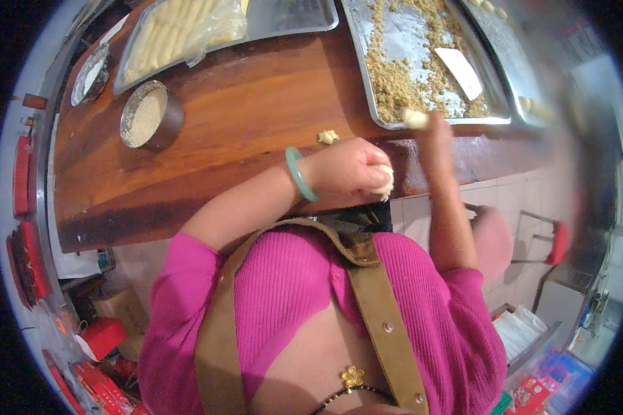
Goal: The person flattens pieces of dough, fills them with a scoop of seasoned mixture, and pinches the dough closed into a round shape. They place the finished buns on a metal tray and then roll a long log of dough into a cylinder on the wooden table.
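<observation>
Hands apart: left [351,166] wrapped around pale dough [389,184]; right [436,142], blurred, gripping pale piece [414,119] by crumb tray [412,52], ahead-right of left hand. Gentle left grip probably best, avoids squashing.

Moderately bright, with soft sheen across the wooden counter [256,90]; blurred at the right hand [436,138]; hazy toward the right; bowed and blackened around the rim.

Red packages [104,337] lie at lower left, a red-seated stool [559,242] at right.
</observation>
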The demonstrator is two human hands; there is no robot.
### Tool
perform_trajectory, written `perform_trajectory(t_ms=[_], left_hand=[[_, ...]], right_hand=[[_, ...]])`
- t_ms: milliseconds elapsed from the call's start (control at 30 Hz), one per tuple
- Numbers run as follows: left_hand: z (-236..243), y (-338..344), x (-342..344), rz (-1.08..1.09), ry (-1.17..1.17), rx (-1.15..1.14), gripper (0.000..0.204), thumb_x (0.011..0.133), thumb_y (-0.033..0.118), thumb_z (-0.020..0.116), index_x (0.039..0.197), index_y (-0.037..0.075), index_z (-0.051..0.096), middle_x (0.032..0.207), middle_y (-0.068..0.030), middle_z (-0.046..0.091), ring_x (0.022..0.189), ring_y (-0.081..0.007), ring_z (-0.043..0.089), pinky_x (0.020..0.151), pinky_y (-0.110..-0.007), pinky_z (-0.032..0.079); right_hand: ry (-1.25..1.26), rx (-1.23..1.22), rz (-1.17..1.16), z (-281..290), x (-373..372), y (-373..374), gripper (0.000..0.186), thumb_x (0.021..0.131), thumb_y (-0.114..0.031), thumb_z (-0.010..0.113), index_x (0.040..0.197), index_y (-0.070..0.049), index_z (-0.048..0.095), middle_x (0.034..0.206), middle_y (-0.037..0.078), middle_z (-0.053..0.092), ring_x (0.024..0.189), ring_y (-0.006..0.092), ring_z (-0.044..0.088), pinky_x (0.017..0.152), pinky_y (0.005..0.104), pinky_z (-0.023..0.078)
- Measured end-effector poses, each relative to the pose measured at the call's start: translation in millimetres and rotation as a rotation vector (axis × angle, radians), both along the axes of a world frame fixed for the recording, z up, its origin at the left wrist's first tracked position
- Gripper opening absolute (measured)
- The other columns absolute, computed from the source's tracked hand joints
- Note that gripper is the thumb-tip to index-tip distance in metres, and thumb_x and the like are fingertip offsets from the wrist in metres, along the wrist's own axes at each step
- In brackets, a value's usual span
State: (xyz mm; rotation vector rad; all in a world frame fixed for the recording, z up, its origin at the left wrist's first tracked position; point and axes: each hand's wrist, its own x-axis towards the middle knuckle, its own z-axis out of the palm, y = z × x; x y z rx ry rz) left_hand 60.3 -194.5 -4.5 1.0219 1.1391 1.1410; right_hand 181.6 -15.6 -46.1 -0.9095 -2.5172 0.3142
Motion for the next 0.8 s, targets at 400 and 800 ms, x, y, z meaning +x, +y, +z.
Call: perform_trajectory(t_ms=[400, 800], left_hand=[[-24.9, -7.0, -39.6, 0.341, 0.418, 0.191, 0.063, 0.075, 0.003, 0.062, 0.128, 0.003, 0.029, 0.121, -0.0146, 0.045, 0.108, -0.0207, 0.047, 0.09, -0.034, 0.04], [-29.4, -57.0, -66.8, 0.706, 0.049, 0.025, 0.024, 0.084, 0.008, 0.054, 0.105, -0.002, 0.051, 0.089, -0.0089, 0.06, 0.079, -0.0147, 0.059, 0.068, -0.025, 0.049]], right_hand=[[0.027, -0.565, 0.322, 42.5, -32.8, -53.5, 0.04, 0.063, -0.014, 0.074, 0.097, -0.003, 0.056, 0.085, 0.014, 0.062, 0.077, 0.0221, 0.061, 0.068, 0.0323, 0.048], [0.145, -0.598, 0.518, 37.3, -83.2, -89.4, 0.03, 0.069, 0.001, 0.065, 0.098, -0.005, 0.061, 0.091, 0.007, 0.054, 0.077, 0.0138, 0.054, 0.063, 0.0236, 0.045]])
